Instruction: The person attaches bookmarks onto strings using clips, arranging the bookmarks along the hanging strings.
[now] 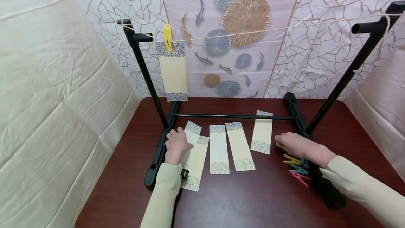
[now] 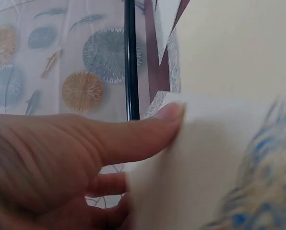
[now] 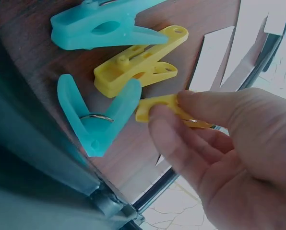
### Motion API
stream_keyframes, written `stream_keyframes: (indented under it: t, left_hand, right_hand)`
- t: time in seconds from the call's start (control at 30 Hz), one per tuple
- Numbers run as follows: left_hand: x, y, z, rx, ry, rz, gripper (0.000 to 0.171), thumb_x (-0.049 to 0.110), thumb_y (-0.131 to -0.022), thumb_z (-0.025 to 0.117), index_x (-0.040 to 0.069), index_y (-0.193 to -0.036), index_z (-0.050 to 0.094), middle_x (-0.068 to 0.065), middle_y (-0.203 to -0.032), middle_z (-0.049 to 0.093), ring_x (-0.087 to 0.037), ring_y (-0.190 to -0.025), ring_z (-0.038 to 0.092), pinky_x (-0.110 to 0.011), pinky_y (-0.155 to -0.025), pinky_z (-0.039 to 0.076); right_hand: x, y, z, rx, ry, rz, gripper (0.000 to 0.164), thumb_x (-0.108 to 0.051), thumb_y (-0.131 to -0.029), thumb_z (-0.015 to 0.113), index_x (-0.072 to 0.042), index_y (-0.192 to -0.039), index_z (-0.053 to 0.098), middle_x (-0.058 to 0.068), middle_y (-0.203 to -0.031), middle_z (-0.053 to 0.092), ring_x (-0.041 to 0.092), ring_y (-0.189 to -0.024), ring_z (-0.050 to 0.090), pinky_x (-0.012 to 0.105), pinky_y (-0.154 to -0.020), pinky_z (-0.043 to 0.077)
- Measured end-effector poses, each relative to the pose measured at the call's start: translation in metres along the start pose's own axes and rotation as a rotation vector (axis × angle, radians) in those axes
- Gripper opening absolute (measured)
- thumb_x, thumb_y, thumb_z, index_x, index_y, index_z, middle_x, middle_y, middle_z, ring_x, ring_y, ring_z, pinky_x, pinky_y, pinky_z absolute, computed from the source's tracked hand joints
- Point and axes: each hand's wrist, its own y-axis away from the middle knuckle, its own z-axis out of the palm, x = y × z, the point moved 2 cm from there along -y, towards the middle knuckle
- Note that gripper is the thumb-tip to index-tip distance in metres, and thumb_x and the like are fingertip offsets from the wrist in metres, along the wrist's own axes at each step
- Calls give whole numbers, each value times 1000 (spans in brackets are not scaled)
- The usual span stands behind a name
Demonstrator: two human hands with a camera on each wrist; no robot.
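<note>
My left hand [image 1: 177, 145] pinches a cream paper card [image 1: 193, 128] with a blue patterned end, its thumb [image 2: 148, 132] lying over the card's edge in the left wrist view. That card overlaps another patterned card [image 1: 200, 164] on the table. On the right, my right hand [image 1: 299, 146] holds a yellow clothespin [image 3: 157, 103] between thumb and fingers. Close by lie a second yellow clothespin [image 3: 133, 67], two teal clothespins [image 3: 97, 117] and a pink clothespin [image 1: 299, 177]. Three more cards [image 1: 219, 150] lie spread between the hands.
A black rack [image 1: 145, 76] with two uprights stands on the dark table [image 1: 240, 203], joined by a low crossbar [image 1: 221, 116]. A cord [image 1: 284, 28] runs between the uprights. From its left part hangs a card [image 1: 173, 73] under a yellow clothespin [image 1: 167, 37].
</note>
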Motion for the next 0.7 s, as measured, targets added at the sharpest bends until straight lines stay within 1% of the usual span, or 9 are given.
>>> stream_keyframes:
  t: [0.03,0.1,0.17,0.27,0.33,0.4,0.5,0.6,0.7]
  left_hand:
    - [0,0,0,23,19,10,63,33,-81,80,-1,-123,47,-28,-114,50,-43,-100,48,-51,-76,48]
    - [0,0,-1,49,42,30,54,29,-86,75,0,-121,47,-24,-105,54,-41,-92,53,-49,-71,48]
    - [1,0,-3,65,63,50,44,25,-91,70,2,-120,47,-20,-94,58,-38,-79,56,-46,-63,47]
    - [3,1,-6,91,95,85,29,18,-95,63,3,-116,48,-15,-82,60,-32,-62,57,-42,-53,44]
    - [4,3,-8,116,106,109,22,15,-96,60,4,-112,51,-14,-79,60,-31,-58,56,-42,-51,44]
    - [5,6,-10,133,113,129,17,12,-96,59,4,-109,53,-14,-79,60,-30,-58,56,-41,-50,43]
    - [7,10,-12,155,111,155,12,12,-96,60,4,-105,57,-13,-79,60,-30,-58,55,-39,-48,41]
    - [11,13,-16,179,103,179,11,12,-96,61,5,-103,58,-12,-78,60,-31,-58,56,-39,-47,42]
    - [16,15,-23,212,95,202,11,13,-95,62,6,-103,59,-12,-79,60,-33,-62,59,-43,-50,46]
  right_hand:
    - [0,-1,-1,19,-10,-9,18,-1,-90,66,-13,-81,55,-4,-67,47,5,-59,44,22,-52,36]
    - [-1,-2,-3,44,-35,-9,16,0,-90,65,-11,-85,55,-4,-67,48,5,-59,44,22,-52,36]
    - [-2,-3,-6,83,-48,-10,13,1,-89,66,-7,-96,58,-1,-72,55,5,-61,49,22,-53,39]
    - [-4,-3,-10,128,-43,-6,29,1,-87,68,0,-115,59,5,-82,64,7,-64,55,24,-55,45]
    - [-5,-4,-13,164,-30,-17,34,-1,-86,70,2,-119,60,6,-86,65,6,-65,56,24,-56,47]
    - [-6,-5,-15,191,-28,-33,30,-2,-86,71,1,-115,62,3,-83,63,3,-63,54,22,-55,46]
    - [-7,-6,-17,234,-53,-58,21,-2,-85,73,-4,-104,64,-4,-78,58,-2,-61,49,20,-55,44]
    - [-8,-7,-20,280,-67,-82,20,-2,-83,75,-8,-95,61,-7,-76,56,-5,-59,48,19,-54,44]
    - [-8,-9,-23,311,-50,-87,21,-4,-82,76,-7,-96,61,-7,-74,54,-5,-59,49,21,-56,45]
